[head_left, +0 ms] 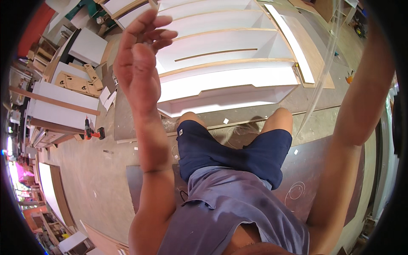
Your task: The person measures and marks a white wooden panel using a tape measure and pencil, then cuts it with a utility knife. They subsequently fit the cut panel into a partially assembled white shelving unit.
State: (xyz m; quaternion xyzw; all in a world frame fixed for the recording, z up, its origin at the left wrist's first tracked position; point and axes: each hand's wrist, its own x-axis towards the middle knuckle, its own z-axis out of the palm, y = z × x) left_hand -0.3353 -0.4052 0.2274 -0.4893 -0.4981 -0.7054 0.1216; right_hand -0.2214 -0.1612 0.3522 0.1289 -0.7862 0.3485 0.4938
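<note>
My left hand is raised in front of me, its fingers loosely curled and apart, with nothing in them. Behind it lies a white cabinet frame with light wood edges, divided by several crosswise panels. A notched front board faces my knees. On the right my forearm reaches up to the picture's dark rim, and my right hand is beyond view. A long clear plastic strip hangs between that arm and the cabinet; what holds its upper end cannot be seen.
A red and black cordless drill stands at the left near white panels. Cut plywood pieces lie farther back. Beside the cabinet's right side rest a long white board and a plywood sheet. Thin loops of cord lie near my right.
</note>
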